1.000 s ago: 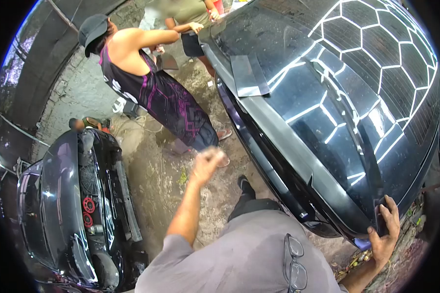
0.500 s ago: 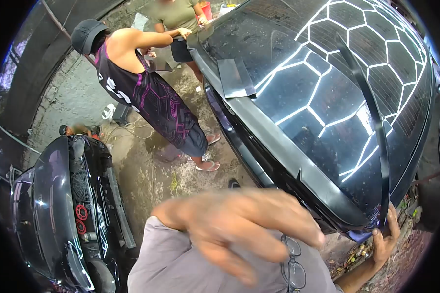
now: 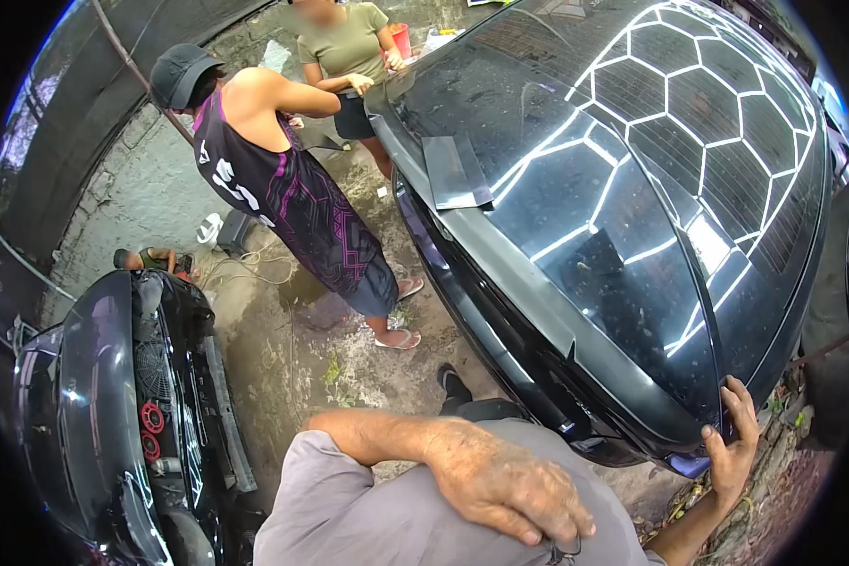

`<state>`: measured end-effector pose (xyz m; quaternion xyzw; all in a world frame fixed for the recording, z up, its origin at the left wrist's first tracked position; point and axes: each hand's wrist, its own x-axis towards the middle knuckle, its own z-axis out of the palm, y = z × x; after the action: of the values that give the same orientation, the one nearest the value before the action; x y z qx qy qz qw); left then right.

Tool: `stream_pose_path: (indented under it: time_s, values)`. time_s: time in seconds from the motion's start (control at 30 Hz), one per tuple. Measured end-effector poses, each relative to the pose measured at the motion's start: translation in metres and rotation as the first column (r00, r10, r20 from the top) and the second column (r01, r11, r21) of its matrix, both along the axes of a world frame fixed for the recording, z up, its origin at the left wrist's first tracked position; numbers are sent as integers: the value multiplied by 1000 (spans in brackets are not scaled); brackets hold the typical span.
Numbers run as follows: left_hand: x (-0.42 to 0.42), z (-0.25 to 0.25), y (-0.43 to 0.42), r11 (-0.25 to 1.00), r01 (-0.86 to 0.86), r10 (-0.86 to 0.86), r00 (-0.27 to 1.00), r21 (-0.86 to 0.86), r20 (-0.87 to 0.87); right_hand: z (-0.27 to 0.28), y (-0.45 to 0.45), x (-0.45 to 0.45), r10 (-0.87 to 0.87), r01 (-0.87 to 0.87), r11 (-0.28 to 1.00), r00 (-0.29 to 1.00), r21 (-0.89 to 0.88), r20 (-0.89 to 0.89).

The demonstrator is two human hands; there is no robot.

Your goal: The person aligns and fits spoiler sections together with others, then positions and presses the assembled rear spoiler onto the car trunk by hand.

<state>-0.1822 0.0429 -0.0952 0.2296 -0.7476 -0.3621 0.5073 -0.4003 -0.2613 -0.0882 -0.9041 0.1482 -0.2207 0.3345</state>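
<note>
My left hand rests against the front of my grey shirt, its fingers curled over the eyeglasses that hang there. Most of the glasses are hidden beneath the fingers. On the right, my right hand grips the lower end of a long, thin black strip between thumb and fingers, by the car's corner. The strip runs up across the dark glass of the black car. Hexagon light lines reflect in that glass.
A flat dark panel lies on the car's edge. A person in a black and purple jersey stands alongside, with another in a green shirt beyond. A partly dismantled black car stands left. A cable lies on the ground.
My left hand has dropped from its blurred, raised position onto the eyeglasses at my shirt. The strip now looks thinner, seen more edge-on. My right hand stays on its end.
</note>
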Motion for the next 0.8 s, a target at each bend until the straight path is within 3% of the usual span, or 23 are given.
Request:
stream_pose_path:
  time_s: [0.07,0.17,0.27,0.37,0.4,0.5,0.53,0.57,0.63,0.73,0.8]
  values:
    - [4,-9,1,994,-11,14,1000,107,-26,2,2,6,-27,26,999,999,-31,-22]
    - [12,-7,-5,977,105,-84,990,186,-117,-1,3,17,-57,53,996,997,-75,-47]
    - [6,-5,-14,999,-40,38,980,-8,-197,-2,1,31,-49,40,986,997,-163,-54]
    - [13,8,-12,977,98,-29,941,187,-338,-3,-1,45,-56,40,981,995,-191,-80]
    - [13,9,-15,996,10,22,931,86,-363,-3,-1,49,-49,30,980,994,-199,-93]
    - [20,26,-7,996,17,33,856,91,-516,-1,2,61,-46,14,975,989,-224,-138]
    - [19,29,-2,990,-15,97,788,139,-608,-1,3,64,-55,18,970,988,-243,-143]
    - [20,27,-4,997,-26,69,732,73,-677,-1,2,68,-62,20,965,987,-261,-152]
    - [24,31,6,991,8,111,486,132,-867,-5,0,73,-63,14,958,985,-288,-162]
    - [44,2,12,992,-103,106,300,78,-948,-13,-4,84,-54,-2,944,986,-331,-158]
    - [54,-20,17,946,-190,294,169,262,-941,-19,-7,95,-63,-3,927,985,-376,-163]
